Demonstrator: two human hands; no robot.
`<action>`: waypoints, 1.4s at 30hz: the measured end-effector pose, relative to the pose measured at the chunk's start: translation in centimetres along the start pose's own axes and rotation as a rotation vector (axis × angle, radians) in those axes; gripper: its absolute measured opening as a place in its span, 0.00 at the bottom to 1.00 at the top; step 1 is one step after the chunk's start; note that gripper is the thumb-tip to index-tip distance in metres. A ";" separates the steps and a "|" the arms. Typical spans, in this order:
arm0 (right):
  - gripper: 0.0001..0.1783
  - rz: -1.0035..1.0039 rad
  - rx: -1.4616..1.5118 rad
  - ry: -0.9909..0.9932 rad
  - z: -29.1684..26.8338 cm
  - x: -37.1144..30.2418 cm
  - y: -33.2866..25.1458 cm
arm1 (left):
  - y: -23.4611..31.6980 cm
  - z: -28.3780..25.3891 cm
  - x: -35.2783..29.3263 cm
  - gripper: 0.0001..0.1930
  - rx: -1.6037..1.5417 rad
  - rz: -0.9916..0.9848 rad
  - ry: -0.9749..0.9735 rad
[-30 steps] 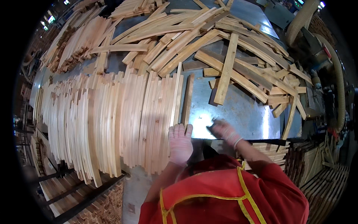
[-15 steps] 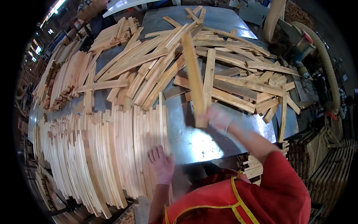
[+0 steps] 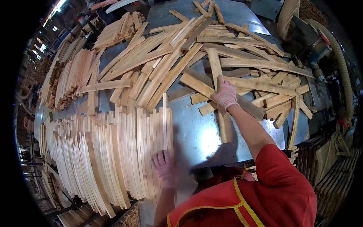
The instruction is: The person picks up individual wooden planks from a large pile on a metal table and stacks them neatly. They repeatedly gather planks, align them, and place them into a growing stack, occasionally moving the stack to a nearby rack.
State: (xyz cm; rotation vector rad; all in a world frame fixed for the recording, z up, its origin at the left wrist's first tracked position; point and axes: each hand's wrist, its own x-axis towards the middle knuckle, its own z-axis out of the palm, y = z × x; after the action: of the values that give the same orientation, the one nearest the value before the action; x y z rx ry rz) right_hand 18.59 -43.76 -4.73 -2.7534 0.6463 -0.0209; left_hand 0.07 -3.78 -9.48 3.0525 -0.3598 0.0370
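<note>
My right hand (image 3: 225, 94), in a pale knit glove, grips a long pale wooden slat (image 3: 216, 68) that runs from the loose pile down toward me over the grey metal table (image 3: 193, 132). My left hand (image 3: 164, 168), also gloved, lies flat with fingers spread on the near end of a neat row of slats (image 3: 113, 155) set side by side. A jumbled heap of loose slats (image 3: 181, 49) covers the far half of the table, just beyond my right hand.
More stacked slats (image 3: 70, 75) lie along the far left. A ribbed flexible hose (image 3: 340, 60) and machinery stand at the right. Short wooden pieces (image 3: 325, 166) are piled low at the right, past the table's edge.
My right hand has reached farther out to the loose pile, still holding a slat, which now lies lower over the table. My left hand stays on the row's near end.
</note>
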 end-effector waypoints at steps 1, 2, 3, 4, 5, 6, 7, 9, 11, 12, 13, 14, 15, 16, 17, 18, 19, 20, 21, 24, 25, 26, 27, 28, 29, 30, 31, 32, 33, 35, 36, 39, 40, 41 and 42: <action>0.51 -0.023 0.064 -0.006 -0.3 -0.9 1.4 | 0.2 -0.3 0.1 0.47 -0.011 0.010 0.008; 0.46 -0.025 0.167 0.037 -0.3 -2.5 2.0 | 0.3 -0.4 0.0 0.47 -0.022 0.006 0.018; 0.46 -0.058 0.245 0.061 -0.2 -4.3 2.2 | 0.4 -0.5 0.0 0.46 -0.033 0.003 0.027; 0.47 -0.092 0.324 0.077 -0.2 -6.5 2.0 | 0.4 -0.5 -0.1 0.45 -0.039 -0.015 0.018; 0.47 -0.123 0.402 0.091 -0.3 -9.1 1.7 | 0.2 -0.3 -0.2 0.44 -0.044 -0.031 0.005; 0.48 -0.107 0.563 0.052 -0.4 -11.8 0.3 | 0.1 0.0 -0.4 0.43 -0.049 -0.041 -0.007; 0.50 -0.089 0.728 0.016 -0.1 -14.5 -1.7 | -0.3 0.4 -0.9 0.44 -0.070 -0.019 0.001; 0.53 -0.034 0.786 -0.087 4.7 -18.7 -2.7 | -1.5 1.0 -1.0 0.44 -0.104 0.041 0.026; 0.50 0.121 1.081 -0.431 8.4 -22.1 -5.3 | -2.2 1.7 -1.0 0.46 -0.086 0.135 0.038; 0.47 0.027 0.972 -0.595 9.6 -22.4 -6.5 | -2.5 1.7 -1.3 0.47 -0.071 0.171 0.041; 0.45 -0.061 0.854 -0.749 10.4 -22.6 -7.1 | -2.0 0.9 -1.4 0.48 -0.081 0.173 -0.003; 0.43 -0.189 0.720 -0.746 10.3 -22.3 -7.7 | -1.0 -0.6 -1.5 0.49 -0.090 0.171 -0.046; 0.42 -0.314 0.584 -0.738 10.0 -21.4 -8.1 | -0.1 -1.4 -1.4 0.50 -0.099 0.170 -0.089; 0.41 -0.436 0.446 -0.727 9.1 -20.7 -8.5 | 0.3 -1.6 -1.5 0.51 -0.070 0.174 -0.106; 0.37 -0.294 0.593 -0.577 4.4 -21.4 -10.1 | -0.7 -0.5 -2.4 0.51 -0.003 0.147 -0.110; 0.33 -0.252 0.512 -0.356 4.6 -19.8 -8.3 | -0.6 0.6 -2.3 0.51 0.059 0.152 -0.098; 0.21 -0.259 0.176 -0.205 0.3 -17.9 -8.4 | -1.3 1.5 -2.7 0.52 0.122 0.127 -0.096; 0.22 -0.234 0.161 0.101 0.4 -15.6 -4.3 | -0.9 1.4 -2.5 0.51 0.105 0.137 -0.066; 0.35 -0.195 -0.070 0.145 -1.2 -14.0 -1.5 | -0.8 1.4 -2.7 0.51 0.090 0.132 -0.044; 0.54 -0.148 -0.147 0.133 -0.9 -13.8 6.0 | 0.9 -0.2 -1.9 0.44 0.017 0.121 -0.048; 0.57 -0.146 -0.042 -0.105 -1.2 -14.1 6.0 | 1.3 -0.7 -1.8 0.41 -0.006 0.101 -0.066; 0.60 -0.137 0.068 -0.344 -1.2 -14.9 6.3 | 1.3 -0.2 -2.1 0.42 0.039 0.111 -0.030; 0.58 -0.222 -0.097 -0.388 0.6 -16.2 5.8 | 1.0 0.5 -2.5 0.44 0.083 0.121 0.007; 0.56 -0.238 -0.193 -0.334 1.6 -17.9 5.2 | 0.8 1.0 -2.1 0.45 0.128 0.138 0.048; 0.54 -0.187 -0.150 -0.324 3.3 -18.9 4.7 | 0.9 0.6 -1.9 0.45 0.135 0.131 0.037; 0.54 -0.144 -0.072 -0.365 3.6 -19.9 4.0 | 1.0 0.5 -1.9 0.44 0.135 0.130 0.018; 0.54 -0.106 0.009 -0.405 3.9 -20.8 3.2 | 1.0 0.3 -1.9 0.44 0.140 0.125 0.002; 0.55 -0.103 0.287 -0.370 5.2 -22.3 3.2 | 0.9 0.5 -1.7 0.43 0.098 0.126 0.020; 0.56 -0.097 0.562 -0.331 6.4 -23.2 3.1 | 0.8 0.7 -1.6 0.42 0.055 0.127 0.038; 0.55 0.049 0.527 -0.744 4.6 -24.2 -1.4 | 0.3 1.0 -1.8 0.40 0.003 0.123 0.053; 0.52 -0.044 0.391 -0.831 5.0 -24.7 -3.0 | 0.2 1.1 -1.7 0.40 -0.011 0.128 0.056; 0.38 -0.429 0.279 -0.980 7.1 -25.7 -6.7 | -0.7 2.0 -2.1 0.41 -0.069 0.161 0.093; 0.33 -0.582 0.215 -1.024 7.3 -24.4 -7.6 | -0.8 2.3 -2.1 0.41 -0.088 0.174 0.114; 0.29 -0.729 0.153 -1.062 7.7 -22.7 -7.9 | -0.3 1.6 -1.6 0.41 -0.101 0.172 0.071; 0.25 -0.733 0.281 -0.832 8.7 -19.7 -6.6 | 0.8 0.0 -0.9 0.42 -0.113 0.175 0.026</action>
State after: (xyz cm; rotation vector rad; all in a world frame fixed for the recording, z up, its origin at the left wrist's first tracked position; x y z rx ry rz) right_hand 4.49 -26.94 -9.90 -2.2557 -0.5351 0.7482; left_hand -1.01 -4.33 -9.44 2.8983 -0.6045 0.0638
